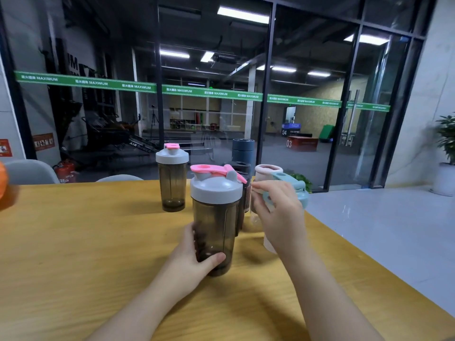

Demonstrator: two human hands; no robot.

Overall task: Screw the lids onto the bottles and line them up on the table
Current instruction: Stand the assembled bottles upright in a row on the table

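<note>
A dark smoky bottle with a white lid and a pink flip cap stands on the wooden table. My left hand grips its lower body. My right hand holds a teal lid on a pale bottle just to the right; most of that bottle is hidden behind the hand. A second smoky bottle, with a white lid and pink cap on, stands farther back to the left.
A dark bottle stands behind the held one, with a pale pink cup and a blue-grey stack of containers near the table's far edge. The table's right edge runs close to my right arm. Chairs stand at the far left.
</note>
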